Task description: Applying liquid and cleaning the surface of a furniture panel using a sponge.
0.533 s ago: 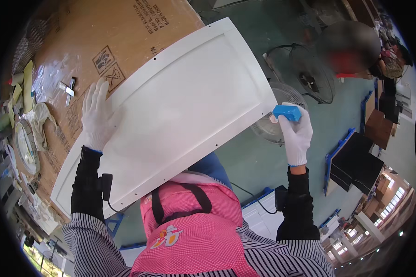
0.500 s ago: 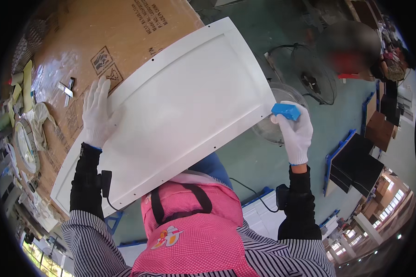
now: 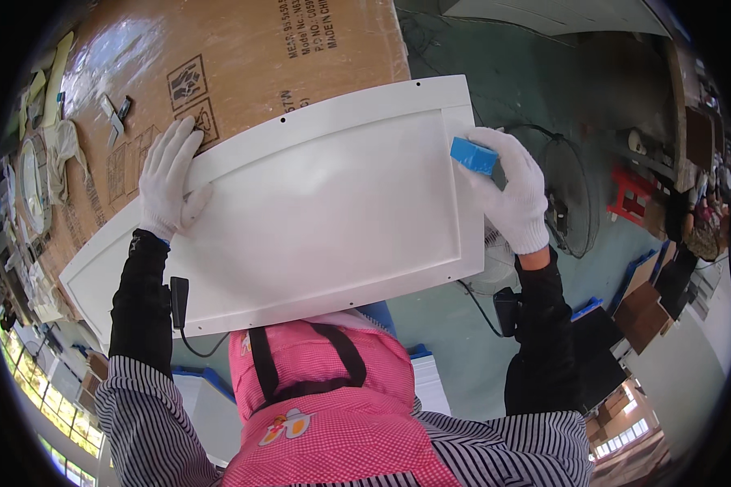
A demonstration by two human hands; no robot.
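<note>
A long white framed panel (image 3: 317, 203) lies flat on a brown cardboard sheet (image 3: 219, 57) in front of me. My left hand (image 3: 169, 178), in a white glove, rests flat on the panel's far left rim with fingers spread. My right hand (image 3: 508, 191), also gloved, grips a small blue block (image 3: 473, 155) and presses it against the panel's right edge, close to the far right corner.
Rags and small tools (image 3: 115, 114) lie at the left of the cardboard. A floor fan (image 3: 564, 195) stands on the green floor to the right, with a red stool (image 3: 632, 195) beyond it. Stacked white panels (image 3: 430, 381) sit by my legs.
The panel has swung round to lie more level across me. My right hand with the blue block has moved up along the panel's right edge toward its far corner.
</note>
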